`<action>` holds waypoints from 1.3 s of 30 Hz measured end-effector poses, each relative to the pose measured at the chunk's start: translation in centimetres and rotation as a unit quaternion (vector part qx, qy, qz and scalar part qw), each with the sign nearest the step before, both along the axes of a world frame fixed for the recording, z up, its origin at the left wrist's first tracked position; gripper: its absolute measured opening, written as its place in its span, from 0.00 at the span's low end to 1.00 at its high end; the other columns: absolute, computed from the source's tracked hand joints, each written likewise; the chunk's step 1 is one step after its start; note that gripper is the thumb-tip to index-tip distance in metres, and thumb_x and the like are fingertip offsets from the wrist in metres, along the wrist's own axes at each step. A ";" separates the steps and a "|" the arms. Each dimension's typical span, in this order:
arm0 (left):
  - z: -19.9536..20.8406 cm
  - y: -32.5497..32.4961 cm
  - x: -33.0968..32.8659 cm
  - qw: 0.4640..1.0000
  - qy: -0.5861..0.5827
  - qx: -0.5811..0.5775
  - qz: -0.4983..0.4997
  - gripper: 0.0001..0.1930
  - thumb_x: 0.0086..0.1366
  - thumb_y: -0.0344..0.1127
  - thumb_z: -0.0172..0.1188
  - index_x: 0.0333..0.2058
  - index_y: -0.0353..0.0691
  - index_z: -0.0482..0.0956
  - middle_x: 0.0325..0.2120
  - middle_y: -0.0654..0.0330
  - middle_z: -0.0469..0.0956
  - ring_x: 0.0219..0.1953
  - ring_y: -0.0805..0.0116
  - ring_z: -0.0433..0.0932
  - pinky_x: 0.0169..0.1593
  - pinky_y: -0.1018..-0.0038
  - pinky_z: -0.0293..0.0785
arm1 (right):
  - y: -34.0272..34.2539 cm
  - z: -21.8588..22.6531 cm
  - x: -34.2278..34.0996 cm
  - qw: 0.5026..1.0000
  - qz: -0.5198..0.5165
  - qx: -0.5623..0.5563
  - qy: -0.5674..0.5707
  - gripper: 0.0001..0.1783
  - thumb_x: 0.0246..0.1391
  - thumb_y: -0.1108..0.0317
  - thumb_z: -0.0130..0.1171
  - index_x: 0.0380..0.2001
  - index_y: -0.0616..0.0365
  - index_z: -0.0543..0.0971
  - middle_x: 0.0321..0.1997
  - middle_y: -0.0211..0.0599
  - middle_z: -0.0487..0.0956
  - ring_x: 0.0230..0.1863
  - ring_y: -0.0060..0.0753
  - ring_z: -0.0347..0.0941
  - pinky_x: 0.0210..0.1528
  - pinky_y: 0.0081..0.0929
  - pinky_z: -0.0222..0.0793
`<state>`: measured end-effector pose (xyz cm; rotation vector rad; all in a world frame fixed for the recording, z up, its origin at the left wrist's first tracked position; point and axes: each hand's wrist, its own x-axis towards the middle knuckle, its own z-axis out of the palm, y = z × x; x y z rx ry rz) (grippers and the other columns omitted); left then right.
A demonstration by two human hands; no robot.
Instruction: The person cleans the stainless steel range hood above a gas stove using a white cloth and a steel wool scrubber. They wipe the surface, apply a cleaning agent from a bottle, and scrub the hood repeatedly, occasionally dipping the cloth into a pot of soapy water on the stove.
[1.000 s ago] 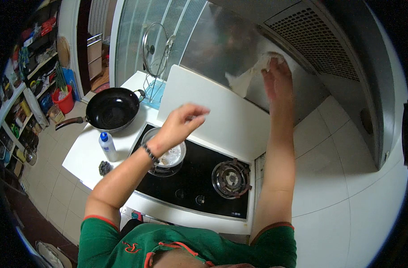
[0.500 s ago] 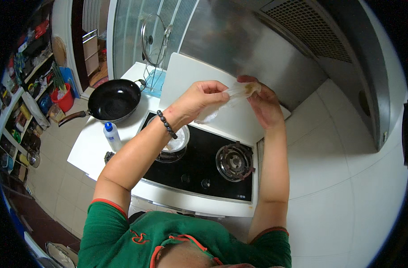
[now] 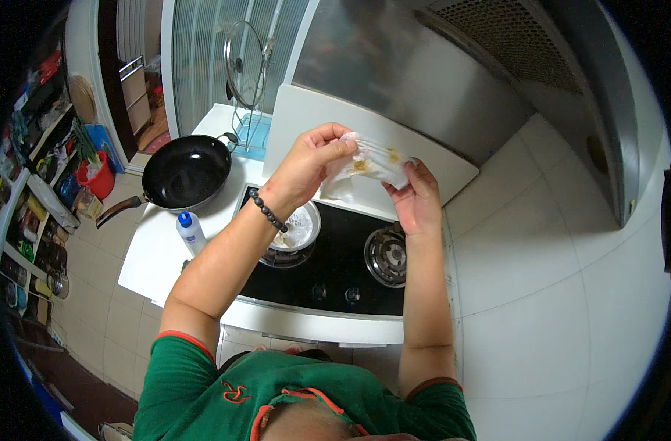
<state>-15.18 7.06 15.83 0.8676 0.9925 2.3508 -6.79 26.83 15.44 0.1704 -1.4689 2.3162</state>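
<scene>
A thin white sheet, like a kitchen wipe or paper towel (image 3: 373,160), is stretched between my two hands above the cooktop, with yellow-brown stains on its face. My left hand (image 3: 306,165) pinches its left edge, thumb on top; a dark bead bracelet rings that wrist. Fingers of my right hand (image 3: 418,206) close on the sheet's lower right corner. Under my left wrist, a light-coloured pan (image 3: 310,229) sits on the left burner with whitish, wet-looking contents, partly hidden by my arm.
The black glass cooktop (image 3: 335,275) has a second burner (image 3: 385,256) at right. A black wok (image 3: 188,173) and a white bottle with blue cap (image 3: 191,231) stand on the left counter. Behind are a glass lid on a rack (image 3: 245,66) and a white panel (image 3: 284,117); the range hood (image 3: 512,44) overhangs at upper right.
The sheet was bunched up between my hands and is now spread wider, with its stained face showing. My right hand has come down and slightly left.
</scene>
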 end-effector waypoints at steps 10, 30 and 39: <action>0.2 1.1 1.0 0.992 0.045 -0.114 -0.006 0.08 0.60 0.30 0.59 0.38 0.38 0.73 0.29 0.67 0.76 0.29 0.81 0.73 0.35 0.84 0.70 | -1.0 -2.2 -0.6 0.994 0.060 -0.096 0.009 0.20 0.55 0.58 0.58 0.48 0.53 0.70 0.50 0.34 0.71 0.53 0.35 0.65 0.54 0.39 0.63; -0.2 5.3 0.6 0.989 0.064 -0.131 -0.009 0.03 0.64 0.28 0.52 0.36 0.39 0.70 0.37 0.49 0.79 0.38 0.66 0.80 0.38 0.77 0.76 | 0.5 1.3 2.6 0.908 -0.166 0.371 0.097 0.21 0.47 0.71 0.64 0.46 0.63 0.74 0.41 0.40 0.78 0.48 0.32 0.72 0.53 0.27 0.63; -1.8 7.2 -0.8 0.990 -0.067 -0.115 0.039 0.06 0.64 0.25 0.48 0.36 0.39 0.73 0.29 0.63 0.75 0.28 0.73 0.77 0.30 0.81 0.77 | 2.3 0.4 1.0 0.976 -0.091 0.159 0.115 0.07 0.51 0.71 0.61 0.33 0.63 0.77 0.37 0.37 0.78 0.38 0.29 0.73 0.47 0.26 0.68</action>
